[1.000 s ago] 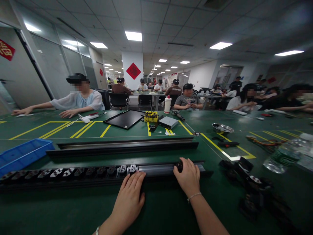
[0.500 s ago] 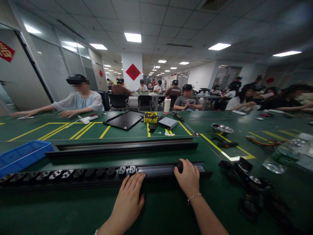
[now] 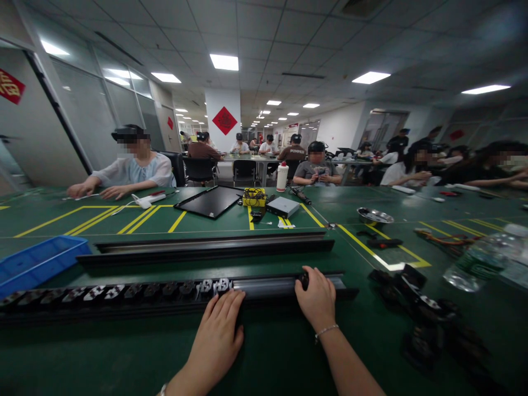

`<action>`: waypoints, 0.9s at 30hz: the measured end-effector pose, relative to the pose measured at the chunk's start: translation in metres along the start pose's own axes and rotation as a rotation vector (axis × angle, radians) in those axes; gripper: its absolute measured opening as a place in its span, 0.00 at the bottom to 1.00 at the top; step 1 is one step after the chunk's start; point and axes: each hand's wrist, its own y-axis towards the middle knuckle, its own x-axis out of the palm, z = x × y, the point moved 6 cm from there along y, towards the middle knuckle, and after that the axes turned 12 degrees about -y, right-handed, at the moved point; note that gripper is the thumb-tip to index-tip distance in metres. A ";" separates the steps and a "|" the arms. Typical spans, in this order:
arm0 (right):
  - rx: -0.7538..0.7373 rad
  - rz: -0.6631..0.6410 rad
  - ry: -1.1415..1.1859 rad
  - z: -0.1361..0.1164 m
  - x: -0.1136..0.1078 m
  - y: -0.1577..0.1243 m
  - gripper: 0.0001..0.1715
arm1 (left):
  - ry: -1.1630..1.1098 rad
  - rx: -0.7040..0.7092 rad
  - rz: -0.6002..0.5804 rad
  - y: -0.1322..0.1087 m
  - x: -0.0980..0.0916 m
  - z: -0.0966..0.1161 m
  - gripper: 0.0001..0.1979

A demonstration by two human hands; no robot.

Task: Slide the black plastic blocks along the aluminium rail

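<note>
A long black channel rail [image 3: 266,284] lies across the table in front of me. In its left part stands a row of small black and silver parts [image 3: 170,289], ending just beyond my left fingertips. My left hand [image 3: 218,330] rests with its fingers stretched out over the rail's near edge. My right hand [image 3: 317,297] grips a small black part [image 3: 304,280] at the rail's right part, thumb and fingers around it. Most of that part is hidden by the hand, so its kind is unclear.
Behind the rail lie more black rails [image 3: 206,250]. A blue tray [image 3: 37,261] is at the left, a heap of black parts [image 3: 429,308] and a water bottle [image 3: 480,261] at the right. Farther back are a metal bowl [image 3: 375,216] and a black panel [image 3: 211,201]. People sit around.
Both my hands stay almost where they were, with the right one still holding the black part. Across the table at the left, a person's outstretched hand has drawn inward.
</note>
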 end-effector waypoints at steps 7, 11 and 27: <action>0.000 0.013 -0.009 -0.001 -0.001 -0.001 0.26 | 0.015 0.007 0.001 0.000 0.000 0.000 0.29; 0.001 0.055 -0.021 0.000 -0.003 -0.001 0.25 | 0.017 0.005 -0.005 0.001 0.000 0.001 0.30; 0.013 0.001 0.027 0.002 -0.002 0.002 0.25 | -0.002 0.008 -0.007 0.001 0.000 0.000 0.28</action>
